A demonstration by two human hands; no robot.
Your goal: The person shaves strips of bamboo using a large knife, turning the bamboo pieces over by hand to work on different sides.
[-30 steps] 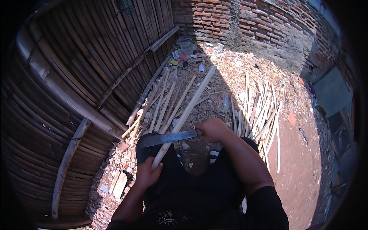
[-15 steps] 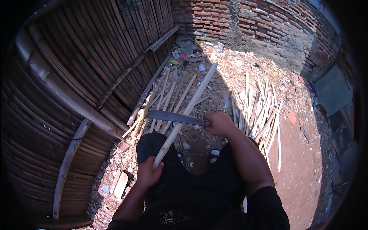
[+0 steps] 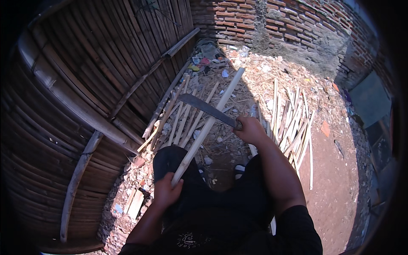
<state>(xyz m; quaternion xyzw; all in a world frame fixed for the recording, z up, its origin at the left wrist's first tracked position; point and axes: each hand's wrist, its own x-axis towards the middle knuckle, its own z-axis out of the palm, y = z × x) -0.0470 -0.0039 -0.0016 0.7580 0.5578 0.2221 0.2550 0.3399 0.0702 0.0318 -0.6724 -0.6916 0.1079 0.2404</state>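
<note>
A long pale bamboo strip (image 3: pixel 197 142) slants up and away from my left knee. Its near end is gripped by my left hand (image 3: pixel 168 192), which is closed around it beside my thigh. My right hand (image 3: pixel 250 131) is wrapped round the handle of a machete (image 3: pixel 208 109). The dark, slightly curved blade lies across the strip around its middle, its tip pointing to the far left. From this view I cannot tell how deep the edge sits against the bamboo.
Several cut strips (image 3: pixel 293 127) lie in a heap on the right, and more strips (image 3: pixel 187 117) lie on the left. A bamboo slat wall (image 3: pixel 85 85) rises at the left; a brick wall (image 3: pixel 238 21) stands at the back. Litter and shavings (image 3: pixel 263 68) cover the ground ahead.
My right hand and the machete have moved farther along the strip, away from me, and the blade now tilts with its tip higher. My left hand keeps its grip.
</note>
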